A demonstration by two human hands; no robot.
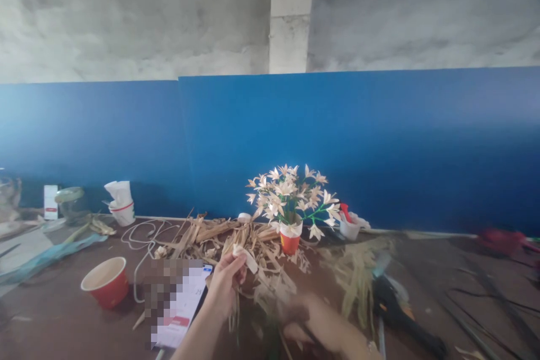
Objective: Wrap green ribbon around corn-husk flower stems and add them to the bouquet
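Note:
My left hand (230, 277) is closed, pinching a pale folded strip (248, 260) that looks like corn husk or paper. Low and to its right, my right hand (301, 318) is smeared by motion, so its fingers and anything in them cannot be made out. Dry husk strips (219, 236) lie heaped behind both hands. Beyond them, a red and white paper cup (290, 243) holds a bunch of cream handmade flowers (287, 194) on green stems. A phone (188, 306) with a lit screen rests beside my left forearm.
At the left stand an empty red paper bowl (107, 284), a white cup with tissues (122, 211) and a coiled white cable (143, 242). To the right are pale green strips (358, 275), a black-handled tool (405, 318), a small white tub (349, 229) and dark cables (493, 295).

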